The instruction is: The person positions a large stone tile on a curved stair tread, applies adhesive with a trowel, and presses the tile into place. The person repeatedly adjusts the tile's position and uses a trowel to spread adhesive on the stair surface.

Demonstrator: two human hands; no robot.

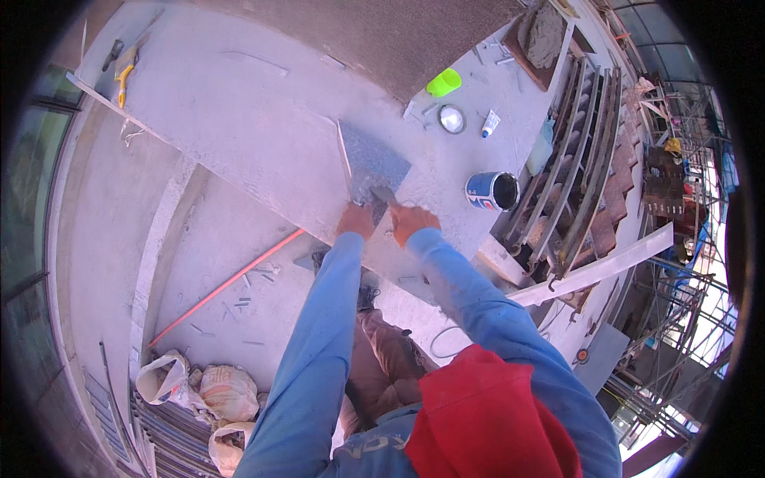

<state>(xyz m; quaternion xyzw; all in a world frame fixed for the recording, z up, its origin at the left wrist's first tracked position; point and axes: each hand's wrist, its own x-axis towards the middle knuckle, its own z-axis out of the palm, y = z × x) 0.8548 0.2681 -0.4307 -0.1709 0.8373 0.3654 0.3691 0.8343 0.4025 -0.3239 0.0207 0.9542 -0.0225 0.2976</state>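
Note:
A grey, speckled slab (376, 151) lies at an angle on the pale, dusty work board, its narrow end toward me. My left hand (356, 220) is closed at its near left edge, gripping that end. In my right hand (414, 221), the fingers are closed round a small tool with a dark, flat blade like a scraper (383, 193). The blade rests over the near right part of the slab. Its handle is hidden in my fist. Both forearms reach forward in blue sleeves.
Right of the slab stand a blue-and-white can (480, 190), a round metal lid (452, 119), a white tube (490, 123) and a bright green cup (444, 83). A yellow-handled brush (124, 78) lies far left. Metal bars (567, 167) are stacked right; an orange-red pole (227, 287) and sacks (229, 390) lie lower left.

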